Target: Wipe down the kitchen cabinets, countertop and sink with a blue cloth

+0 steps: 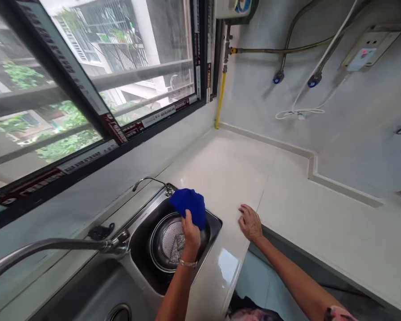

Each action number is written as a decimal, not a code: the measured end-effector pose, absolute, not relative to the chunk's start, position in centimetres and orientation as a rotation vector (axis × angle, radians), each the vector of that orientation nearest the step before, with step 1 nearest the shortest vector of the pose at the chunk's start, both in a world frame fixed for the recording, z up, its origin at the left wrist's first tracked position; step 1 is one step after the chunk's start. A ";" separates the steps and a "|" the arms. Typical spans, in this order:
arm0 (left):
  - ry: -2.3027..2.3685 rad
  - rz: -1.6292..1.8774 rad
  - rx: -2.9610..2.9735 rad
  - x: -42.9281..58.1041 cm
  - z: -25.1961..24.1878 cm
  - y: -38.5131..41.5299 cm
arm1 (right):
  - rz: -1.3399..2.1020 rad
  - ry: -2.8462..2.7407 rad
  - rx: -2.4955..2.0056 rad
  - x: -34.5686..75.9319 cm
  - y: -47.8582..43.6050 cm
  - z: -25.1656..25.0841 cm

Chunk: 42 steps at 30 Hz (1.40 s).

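A blue cloth [190, 205] is gripped in my left hand [190, 232], held above the right-hand sink basin. Below it in that basin [138, 249] sits a round metal strainer bowl [165, 243] with a perforated bottom; my left hand and the cloth hide its right side. My right hand [250, 223] rests on the pale countertop [237, 165] near its front edge, fingers slightly bent and apart, holding nothing. A bracelet circles my left wrist.
A large curved faucet [53, 244] reaches over the left basin [87, 290]. A thin small tap [150, 179] stands at the back corner. Beside the faucet lies a dark scrubber-like bundle [101, 232]. A yellow pipe [221, 100] and a white cable [300, 112] run along the wall.
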<state>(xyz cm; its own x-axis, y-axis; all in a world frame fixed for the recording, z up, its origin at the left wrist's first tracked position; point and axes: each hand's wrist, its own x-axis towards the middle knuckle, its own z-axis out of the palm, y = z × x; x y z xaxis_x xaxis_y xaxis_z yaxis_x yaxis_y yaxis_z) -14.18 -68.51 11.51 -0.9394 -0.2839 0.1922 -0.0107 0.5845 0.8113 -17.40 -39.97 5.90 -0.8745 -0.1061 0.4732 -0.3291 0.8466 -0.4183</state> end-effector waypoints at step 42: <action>-2.842 -0.448 0.061 -27.1 9.9 -69.0 | 0.682 -2.664 0.316 -17.1 -39.1 7.1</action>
